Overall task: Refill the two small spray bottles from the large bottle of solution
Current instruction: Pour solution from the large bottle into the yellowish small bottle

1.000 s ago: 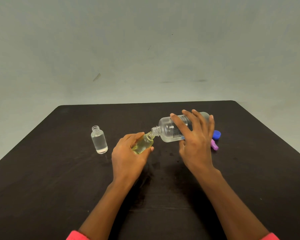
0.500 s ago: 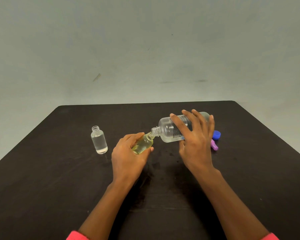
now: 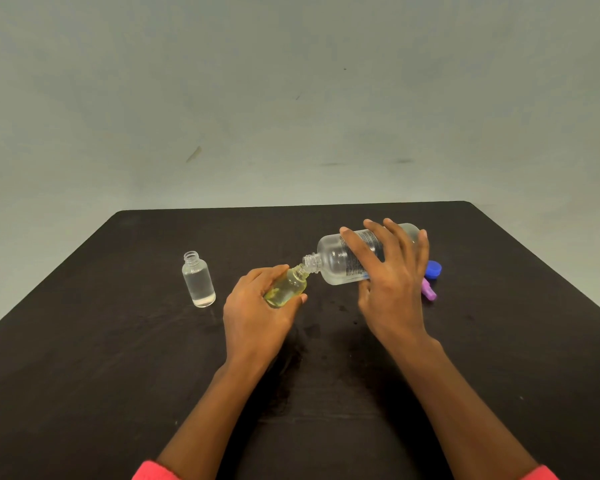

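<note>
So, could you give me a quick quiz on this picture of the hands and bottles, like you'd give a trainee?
1. True or false: the right hand holds the large bottle upright.
2. Which bottle stands alone on the table, untouched? A) the clear small bottle B) the yellowish small bottle C) neither
3. Fill in: the yellowish small bottle is gripped by the ___ hand.

Key
1. False: it is tipped on its side, its neck at the yellowish small bottle's mouth.
2. A.
3. Left: the left hand grips it.
</note>
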`<state>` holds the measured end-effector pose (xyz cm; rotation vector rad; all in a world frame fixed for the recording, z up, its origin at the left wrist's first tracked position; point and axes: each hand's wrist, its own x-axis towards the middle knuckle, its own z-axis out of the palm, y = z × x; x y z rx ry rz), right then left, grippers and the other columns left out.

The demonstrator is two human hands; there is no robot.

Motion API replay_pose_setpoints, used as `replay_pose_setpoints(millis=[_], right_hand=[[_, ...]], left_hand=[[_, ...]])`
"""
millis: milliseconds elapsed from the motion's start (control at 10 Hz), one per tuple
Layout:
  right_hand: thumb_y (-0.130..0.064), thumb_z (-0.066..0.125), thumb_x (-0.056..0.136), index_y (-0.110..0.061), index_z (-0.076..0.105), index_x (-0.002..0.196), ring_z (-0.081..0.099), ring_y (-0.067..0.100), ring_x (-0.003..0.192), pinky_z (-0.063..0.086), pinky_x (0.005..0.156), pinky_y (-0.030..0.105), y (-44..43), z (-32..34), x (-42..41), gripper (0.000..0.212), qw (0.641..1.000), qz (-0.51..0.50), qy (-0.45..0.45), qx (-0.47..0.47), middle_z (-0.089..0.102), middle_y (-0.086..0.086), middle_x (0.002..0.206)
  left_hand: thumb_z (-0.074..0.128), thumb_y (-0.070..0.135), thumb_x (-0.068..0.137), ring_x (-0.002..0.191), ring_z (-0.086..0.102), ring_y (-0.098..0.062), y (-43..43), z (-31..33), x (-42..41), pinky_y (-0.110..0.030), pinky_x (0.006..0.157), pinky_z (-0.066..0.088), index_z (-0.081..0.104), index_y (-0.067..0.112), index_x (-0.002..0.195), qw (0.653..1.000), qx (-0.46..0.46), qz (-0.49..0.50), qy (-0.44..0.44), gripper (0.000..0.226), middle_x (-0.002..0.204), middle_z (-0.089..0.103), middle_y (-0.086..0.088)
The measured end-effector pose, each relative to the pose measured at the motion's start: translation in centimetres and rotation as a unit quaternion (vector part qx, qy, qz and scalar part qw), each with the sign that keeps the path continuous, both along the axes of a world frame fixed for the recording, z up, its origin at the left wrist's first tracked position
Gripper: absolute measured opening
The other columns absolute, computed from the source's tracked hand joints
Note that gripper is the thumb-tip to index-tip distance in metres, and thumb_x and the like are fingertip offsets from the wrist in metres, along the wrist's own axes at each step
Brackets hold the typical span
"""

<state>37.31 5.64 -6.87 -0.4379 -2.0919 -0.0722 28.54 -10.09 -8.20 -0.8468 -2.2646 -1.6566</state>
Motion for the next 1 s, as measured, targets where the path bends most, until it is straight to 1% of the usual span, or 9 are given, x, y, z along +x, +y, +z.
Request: replay_pose_setpoints(millis=[400, 800, 1000], right_hand=[[0.017, 0.069, 0.058, -0.026, 0.052, 0.131, 0.039, 0.03, 0.13, 0.012, 0.113, 0.057, -0.06, 0.0, -0.01, 0.086, 1.0, 0.002, 0.001, -0.002, 0.054, 0.01, 0.131], [0.016, 0.069, 0.058, -0.024, 0.055, 0.13, 0.039, 0.031, 0.13, 0.014, 0.113, 0.058, -0.02, 0.02, -0.01, 0.084, 1.0, 0.001, 0.001, -0.003, 0.054, 0.011, 0.131], [0.016, 0.069, 0.058, -0.025, 0.053, 0.131, 0.039, 0.031, 0.13, 0.012, 0.113, 0.058, -0.08, 0.02, 0.03, 0.084, 1.0, 0.003, -0.001, -0.006, 0.053, 0.01, 0.132]], left_hand=[[0.085, 0.021, 0.064, 0.098, 0.062, -0.007, 0.0, -0.01, 0.04, -0.038, 0.09, 0.052, 0.069, 0.027, 0.108, 1.0, 0.0, -0.001, 0.001, 0.047, 0.101, 0.066, 0.014], [0.086, 0.021, 0.064, 0.097, 0.062, -0.007, -0.03, 0.11, 0.1, -0.038, 0.089, 0.052, 0.069, 0.026, 0.108, 1.0, 0.001, 0.002, 0.006, 0.047, 0.1, 0.066, 0.015], [0.085, 0.02, 0.064, 0.097, 0.062, -0.006, -0.02, 0.16, 0.19, -0.037, 0.09, 0.052, 0.07, 0.025, 0.107, 1.0, 0.002, -0.001, 0.005, 0.046, 0.1, 0.067, 0.013]])
